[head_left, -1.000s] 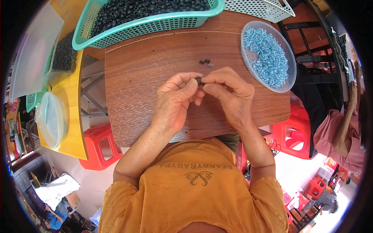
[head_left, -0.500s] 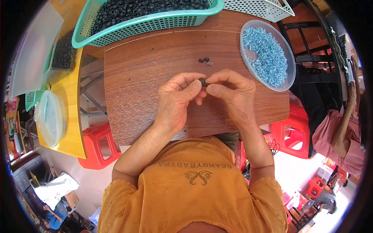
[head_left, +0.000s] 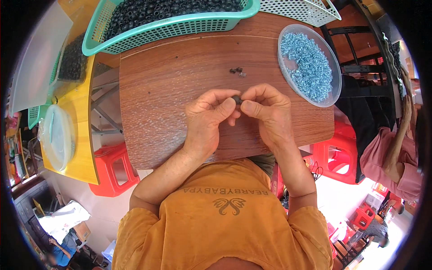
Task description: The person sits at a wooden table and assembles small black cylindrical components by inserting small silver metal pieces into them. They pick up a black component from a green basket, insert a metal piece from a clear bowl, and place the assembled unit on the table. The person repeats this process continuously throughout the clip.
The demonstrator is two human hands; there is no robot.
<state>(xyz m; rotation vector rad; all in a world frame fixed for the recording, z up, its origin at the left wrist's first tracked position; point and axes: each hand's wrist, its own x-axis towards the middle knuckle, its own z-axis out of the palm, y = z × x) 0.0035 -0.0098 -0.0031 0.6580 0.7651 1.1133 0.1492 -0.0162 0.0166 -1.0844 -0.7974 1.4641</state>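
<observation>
Over the wooden table, a small black rounded plastic piece is pinched between the fingertips of both hands. My left hand grips it between thumb and forefinger, its other fingers curled below. From the other side, the thumb and forefinger of my right hand close on its right end. Just beyond my hands lie a few loose black pieces and some tiny silvery coils. A round clear tub at the right holds a heap of small shiny bluish pieces, too small to make out singly.
A green basket full of black hollow pieces stands at the table's far edge, beside a white perforated basket. Left is a yellow table with a clear round container. Red stools flank the table. Another person's arm shows far right.
Both hands have shifted slightly nearer to me, with the black piece still between their fingertips. My right hand has also moved a little to the left.
</observation>
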